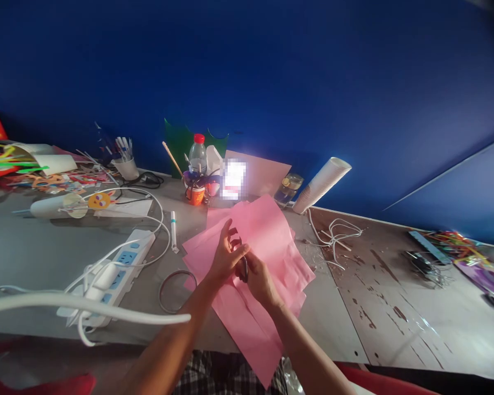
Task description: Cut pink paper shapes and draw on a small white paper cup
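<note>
Over a pile of pink paper sheets (267, 230), my two hands meet at a small dark curved thing (243, 270). It could be a loop or a strip, but its kind is too small and shaded to tell. My left hand (226, 255) has its fingers curled, with the thumb pressed against the dark thing. Thumb and fingers of my right hand (264, 280) pinch the same thing from the other side. Part of it is hidden between the fingers. One pink sheet hangs over the table's front edge, between my forearms.
On the left lie a white power strip (125, 266), cables and a grey ring (177, 291). Behind the paper stand a lit screen (234, 178), a red-capped bottle (198, 153), a jar (288, 188) and a leaning stack of paper cups (323, 184). Craft scraps lie at both sides.
</note>
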The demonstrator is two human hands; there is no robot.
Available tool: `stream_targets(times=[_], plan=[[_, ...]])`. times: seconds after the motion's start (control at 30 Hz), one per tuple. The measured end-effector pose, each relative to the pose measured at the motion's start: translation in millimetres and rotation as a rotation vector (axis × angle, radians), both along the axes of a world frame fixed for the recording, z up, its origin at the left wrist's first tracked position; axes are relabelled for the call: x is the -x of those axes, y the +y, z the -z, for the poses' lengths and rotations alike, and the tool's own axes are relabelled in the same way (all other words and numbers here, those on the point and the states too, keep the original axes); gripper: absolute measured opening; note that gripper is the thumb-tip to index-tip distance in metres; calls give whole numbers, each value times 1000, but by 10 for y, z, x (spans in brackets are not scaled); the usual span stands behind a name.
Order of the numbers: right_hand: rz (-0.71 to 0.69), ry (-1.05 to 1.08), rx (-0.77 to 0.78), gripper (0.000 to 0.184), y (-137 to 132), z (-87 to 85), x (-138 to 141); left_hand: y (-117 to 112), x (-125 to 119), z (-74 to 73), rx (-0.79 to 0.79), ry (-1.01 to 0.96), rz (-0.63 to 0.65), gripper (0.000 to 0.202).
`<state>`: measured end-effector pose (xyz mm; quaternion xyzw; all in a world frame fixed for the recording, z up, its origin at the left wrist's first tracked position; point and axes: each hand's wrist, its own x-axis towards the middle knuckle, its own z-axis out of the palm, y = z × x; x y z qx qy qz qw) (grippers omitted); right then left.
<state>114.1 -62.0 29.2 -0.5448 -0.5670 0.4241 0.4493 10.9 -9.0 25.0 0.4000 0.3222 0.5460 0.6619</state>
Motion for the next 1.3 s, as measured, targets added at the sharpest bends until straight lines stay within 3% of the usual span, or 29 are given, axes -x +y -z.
stream_targets(times=[0.33, 0.53, 0.77, 0.93, 1.1, 1.17, 1.3], plan=[[70, -224, 45, 19, -27, -206, -2, 10, 0, 12, 2, 74, 47, 107], [132, -398, 122, 32, -49, -150, 16, -18, -60, 50, -18, 111, 28, 115], [147, -763, 232, 27, -66, -147, 18, -12, -118, 4, 124, 150, -31, 125], [88, -922, 256, 29, -90, -194, 54, 7, -143, -56, 182, 245, -127, 98], [91, -874, 251, 24, -77, -196, 69, 60, -146, 12, 249, 197, -349, 42], [96, -759, 241, 23, -61, -169, 41, 70, -145, 36, 339, 67, -311, 21], [73, -442, 217, 25, -18, -109, -35, 59, -128, 17, 507, -207, -219, 27]])
